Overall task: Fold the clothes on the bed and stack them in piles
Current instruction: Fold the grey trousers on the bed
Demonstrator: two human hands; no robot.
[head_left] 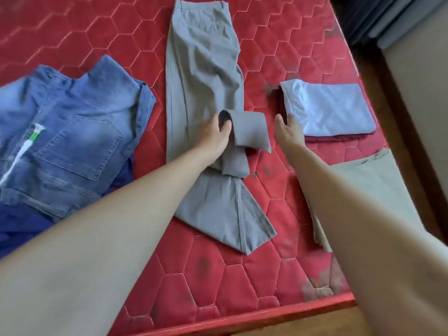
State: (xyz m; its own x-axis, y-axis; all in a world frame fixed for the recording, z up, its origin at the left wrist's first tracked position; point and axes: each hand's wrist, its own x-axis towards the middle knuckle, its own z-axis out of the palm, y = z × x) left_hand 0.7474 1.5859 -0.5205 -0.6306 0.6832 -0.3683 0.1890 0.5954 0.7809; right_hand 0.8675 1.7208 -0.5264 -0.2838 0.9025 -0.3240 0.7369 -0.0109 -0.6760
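Grey trousers point(203, 69) lie lengthwise down the middle of the red mattress point(97, 27), waistband at the far end. One leg is twisted and looped near the knee. My left hand point(213, 137) grips that looped fold, thumb tucked inside it. My right hand point(288, 132) hovers with relaxed fingers beside a folded pile: a light blue garment point(332, 107) on top of a dark red one point(339, 138). It holds nothing.
Blue jeans point(68, 132) lie spread at the left over a dark blue garment point(21, 226). A beige garment point(378, 190) lies at the right edge under my right forearm. The mattress's front edge point(242, 320) runs along the bottom; floor lies to the right.
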